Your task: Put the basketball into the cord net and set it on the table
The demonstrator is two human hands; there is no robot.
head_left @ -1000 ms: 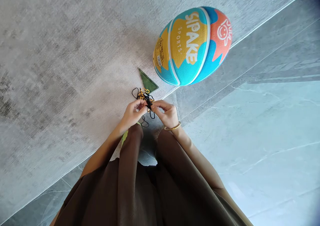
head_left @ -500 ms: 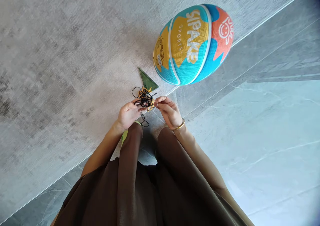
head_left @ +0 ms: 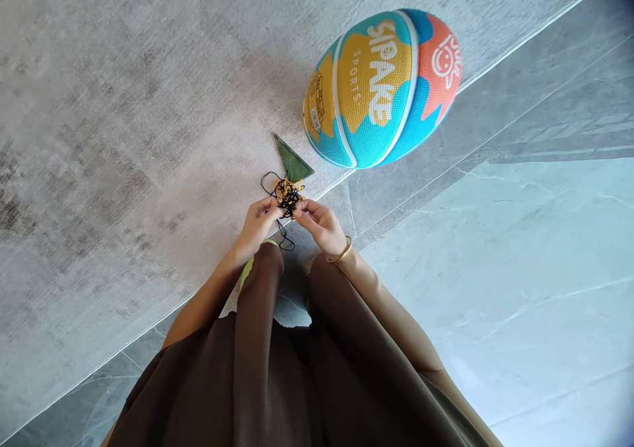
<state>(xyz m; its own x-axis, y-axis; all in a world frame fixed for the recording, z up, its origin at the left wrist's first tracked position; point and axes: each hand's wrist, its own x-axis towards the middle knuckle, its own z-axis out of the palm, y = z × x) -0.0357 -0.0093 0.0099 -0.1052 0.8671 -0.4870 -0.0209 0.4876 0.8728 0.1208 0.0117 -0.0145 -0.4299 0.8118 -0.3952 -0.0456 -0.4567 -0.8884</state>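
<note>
1. Between left hand (head_left: 261,221) and right hand (head_left: 323,228), beside the green triangle (head_left: 293,160): tangled cord (head_left: 288,195).
2. Each hand pinches its near edge between thumb and fingers.
3. Keep pinches light; tease loops singly, lest knots tighten.

Black-and-yellow cord tangle (head_left: 289,195), densely snarled.
Bunched near view centre, held pinched; black slack is looped out toward ten and six o'clock.

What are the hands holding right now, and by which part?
A tangle of black and yellow cord: in the picture, the left hand pinches its lower left edge, the right hand its lower right.
</note>
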